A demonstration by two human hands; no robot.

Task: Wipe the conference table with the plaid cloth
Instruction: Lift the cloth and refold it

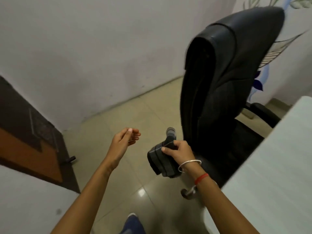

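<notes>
My right hand [179,150] grips a folded dark grey cloth [159,160] with faint stripe lines, held in the air over the floor, just left of a black office chair. My left hand [125,141] hovers about a hand's width to the left of the cloth, fingers relaxed and nearly straight, thumb tip resting by the forefinger. A thin pale line crosses its fingers; I cannot tell what it is. The white conference table [278,174] fills the lower right, apart from both hands.
The high-backed black office chair [226,78] stands between me and the table's far end, one caster [187,193] near my right forearm. A brown door [25,132] is at left, a pale surface [25,205] below it. Beige floor tiles [135,115] lie ahead.
</notes>
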